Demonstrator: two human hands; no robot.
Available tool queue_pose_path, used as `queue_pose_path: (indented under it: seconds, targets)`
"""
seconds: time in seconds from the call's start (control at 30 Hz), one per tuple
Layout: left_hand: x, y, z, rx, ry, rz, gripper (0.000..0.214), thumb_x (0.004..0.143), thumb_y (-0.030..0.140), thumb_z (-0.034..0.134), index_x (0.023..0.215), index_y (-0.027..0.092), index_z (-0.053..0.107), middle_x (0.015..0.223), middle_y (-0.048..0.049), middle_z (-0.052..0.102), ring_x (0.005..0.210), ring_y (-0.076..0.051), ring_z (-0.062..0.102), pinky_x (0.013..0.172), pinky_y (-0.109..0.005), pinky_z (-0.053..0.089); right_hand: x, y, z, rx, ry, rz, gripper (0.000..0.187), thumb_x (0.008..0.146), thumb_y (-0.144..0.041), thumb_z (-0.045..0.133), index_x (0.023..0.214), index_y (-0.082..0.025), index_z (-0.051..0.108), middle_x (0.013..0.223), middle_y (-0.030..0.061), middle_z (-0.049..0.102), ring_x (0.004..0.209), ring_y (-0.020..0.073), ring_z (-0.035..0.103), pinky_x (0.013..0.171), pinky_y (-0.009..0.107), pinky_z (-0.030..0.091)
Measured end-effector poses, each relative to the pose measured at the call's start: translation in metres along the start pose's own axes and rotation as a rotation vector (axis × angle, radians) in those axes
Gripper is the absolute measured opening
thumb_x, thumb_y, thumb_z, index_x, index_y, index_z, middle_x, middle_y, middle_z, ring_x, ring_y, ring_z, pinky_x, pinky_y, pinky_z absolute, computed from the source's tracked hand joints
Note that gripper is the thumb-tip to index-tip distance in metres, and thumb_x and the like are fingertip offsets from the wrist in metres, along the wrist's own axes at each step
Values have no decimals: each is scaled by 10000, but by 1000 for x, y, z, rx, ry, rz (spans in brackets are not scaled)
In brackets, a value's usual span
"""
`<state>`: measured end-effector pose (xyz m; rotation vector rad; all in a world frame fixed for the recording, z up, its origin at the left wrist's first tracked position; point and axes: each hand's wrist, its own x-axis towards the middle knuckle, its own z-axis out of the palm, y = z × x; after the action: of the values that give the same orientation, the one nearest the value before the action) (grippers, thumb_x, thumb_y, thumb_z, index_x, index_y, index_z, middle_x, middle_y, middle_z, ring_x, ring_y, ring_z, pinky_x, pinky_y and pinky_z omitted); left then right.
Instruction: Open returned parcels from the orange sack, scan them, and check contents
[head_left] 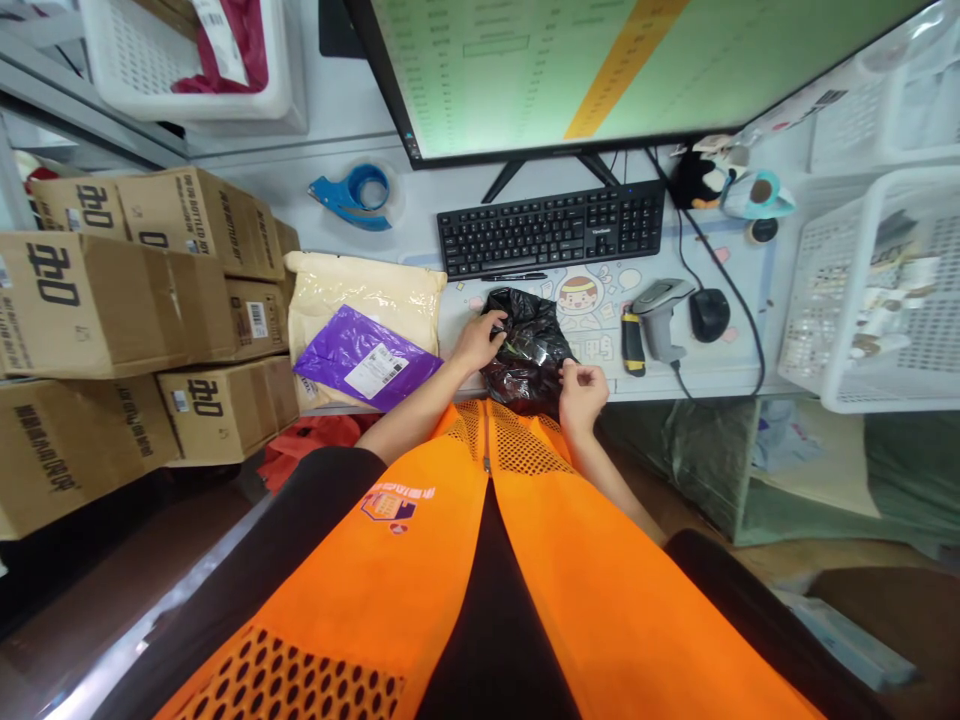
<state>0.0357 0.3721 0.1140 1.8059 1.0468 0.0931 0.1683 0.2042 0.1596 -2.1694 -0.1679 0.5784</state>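
Right, from my remote seat I'm on the head view, and the black plastic bag (525,375) sits crumpled at the desk's (416,205) front edge, just before the orange vest (420,540). My left hand (478,342) is on the bag's left side, fingers bent, thumb and index a little apart; whether they clamp the plastic, I can't tell. Over on the other side, my right hand (585,393) has thumb and fingertips together, pinching the bag's right edge.

Left of the bag, a purple parcel (364,355) lies across a cream padded mailer (360,285), with cardboard boxes (180,310) stacked beyond. Above the bag there's a pen (514,276), then the black keyboard (551,232) below the monitor (600,70). To the right, a yellow-and-black cutter (634,345) lies just beside the barcode scanner (660,325), and the mouse (709,315) is near that.
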Motion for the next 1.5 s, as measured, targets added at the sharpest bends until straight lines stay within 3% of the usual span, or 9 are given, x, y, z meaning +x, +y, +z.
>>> queue_pose_path:
  seconds: [0.2,0.4,0.53,0.67,0.8,0.9,1.03,1.23,1.5]
  targets:
    - [2,-2,5,3,13,-2,365,913,84,639,1256,207,636,1106,-70,724,1061,-215,661,1026,-373,506,16,9,12,99,-122,134,522,733,-504,767,1089,-226,506,809,-21,680,710,161,645,730,315,523]
    - [2,-4,7,4,18,-7,345,916,91,634,1243,199,644,1104,-77,718,1048,-211,668,1009,-361,515,28,11,17,86,-201,172,451,717,-405,707,1090,-188,574,724,-39,640,651,148,584,680,301,492]
    - [2,-4,8,4,20,-10,347,917,90,627,1246,198,645,1117,-79,720,1042,-211,669,1013,-370,516,35,6,14,33,-305,134,517,716,-380,680,1185,-165,656,682,-44,606,644,159,553,670,318,492]
    - [2,-4,8,12,16,-6,353,919,85,616,1248,209,642,1127,-72,725,1054,-210,669,1017,-369,517,44,-4,7,-155,-456,-6,346,734,-392,646,974,-166,749,656,-21,574,643,169,513,714,352,482]
    - [2,-3,6,16,12,-1,343,921,83,611,1245,194,646,1113,-78,725,1061,-211,670,1019,-363,519,49,-21,-2,-239,-458,-92,202,704,-378,674,759,-190,727,779,39,639,741,198,542,830,393,482]
    - [3,-1,6,6,15,8,346,919,74,611,1242,192,649,1112,-82,732,1083,-214,674,1030,-367,521,47,-37,-8,-324,-481,-158,203,768,-379,629,778,-193,708,866,76,691,784,216,584,852,395,489]
    - [2,0,8,-13,25,22,342,923,77,608,1238,203,650,1139,-86,737,1108,-219,680,1035,-378,527,43,-56,-12,-478,-527,-211,239,871,-367,534,863,-187,690,817,95,721,793,250,638,807,386,491]
    - [1,2,11,-28,18,37,345,931,86,589,1257,192,633,1166,-94,732,1088,-216,685,1021,-371,536,47,-73,-13,-615,-567,-283,218,879,-331,549,888,-184,709,789,92,734,755,250,650,780,368,478]
    - [-4,17,17,240,27,19,276,986,205,602,1260,186,635,1168,-113,740,1140,-299,618,1031,-441,481,65,-51,-15,-765,-462,-196,182,848,-300,608,846,-172,738,850,133,765,823,269,674,788,356,473]
